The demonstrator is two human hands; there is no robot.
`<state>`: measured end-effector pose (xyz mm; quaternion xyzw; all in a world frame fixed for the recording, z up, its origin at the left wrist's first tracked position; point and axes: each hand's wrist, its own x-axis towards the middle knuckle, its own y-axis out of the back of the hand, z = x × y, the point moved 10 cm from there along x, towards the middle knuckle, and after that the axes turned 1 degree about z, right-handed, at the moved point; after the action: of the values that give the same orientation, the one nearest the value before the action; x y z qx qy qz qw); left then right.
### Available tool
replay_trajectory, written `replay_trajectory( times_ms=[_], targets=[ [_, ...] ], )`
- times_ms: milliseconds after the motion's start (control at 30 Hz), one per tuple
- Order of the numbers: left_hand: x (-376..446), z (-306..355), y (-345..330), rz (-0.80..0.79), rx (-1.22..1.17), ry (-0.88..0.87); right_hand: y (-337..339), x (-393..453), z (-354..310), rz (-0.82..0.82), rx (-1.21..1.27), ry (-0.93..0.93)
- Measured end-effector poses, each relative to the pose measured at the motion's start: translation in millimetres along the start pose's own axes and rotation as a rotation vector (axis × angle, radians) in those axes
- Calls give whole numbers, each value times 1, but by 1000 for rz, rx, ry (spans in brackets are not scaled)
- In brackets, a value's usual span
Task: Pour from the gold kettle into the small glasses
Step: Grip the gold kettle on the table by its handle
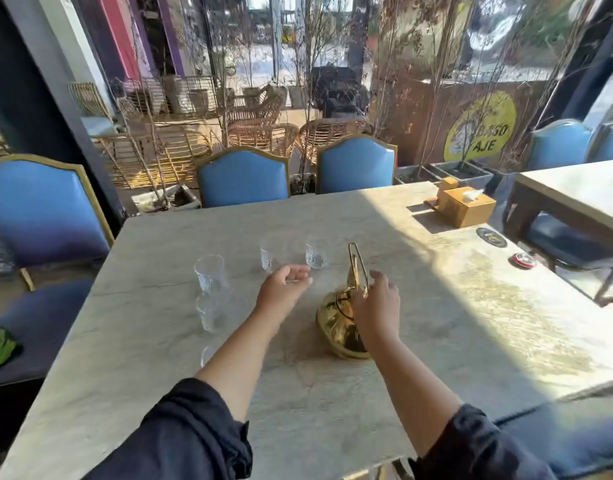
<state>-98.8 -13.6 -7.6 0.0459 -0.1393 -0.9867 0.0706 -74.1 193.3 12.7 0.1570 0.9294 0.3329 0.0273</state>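
Note:
A gold kettle [336, 323] stands on the pale stone table [333, 410], its thin handle upright. My right hand [378, 306] hovers over the kettle just beside the handle, fingers apart, holding nothing. My left hand [286, 285] floats over the table left of the kettle, fingers loosely curled and empty. Several small clear glasses stand around it: one at the far right [314, 256], one beside it [267, 259], one at the left [211, 273], one nearer [211, 313]. Part of another glass [206, 355] shows behind my left forearm.
A wooden tissue box [466, 206] sits at the table's far right, with a dark round coaster [491, 237] and a small red-rimmed object [524, 260] nearby. Blue chairs [242, 178] line the far edge and the left side. A second table [582, 188] stands to the right.

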Motion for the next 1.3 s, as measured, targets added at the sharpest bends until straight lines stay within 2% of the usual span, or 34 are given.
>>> replay_trajectory(
  times_ms=[133, 333, 567, 833, 1100, 1300],
  targets=[
    [16, -37, -36, -77, 24, 99, -5, -7, 9, 108, 69, 16],
    [26, -88, -85, -242, 61, 152, -9, -7, 20, 158, 231, 8],
    [16, -83, -101, -287, -49, 201, -1, 6, 41, 118, 347, -37],
    [6, -78, -125, -353, -22, 276, 20, 24, 55, -50, 297, 56],
    [6, -82, -130, -259, -80, 251, 28, 28, 54, -90, 411, 46],
    [14, -80, -122, -253, -132, 266, 28, 34, 37, -85, 427, 47]
  ],
)
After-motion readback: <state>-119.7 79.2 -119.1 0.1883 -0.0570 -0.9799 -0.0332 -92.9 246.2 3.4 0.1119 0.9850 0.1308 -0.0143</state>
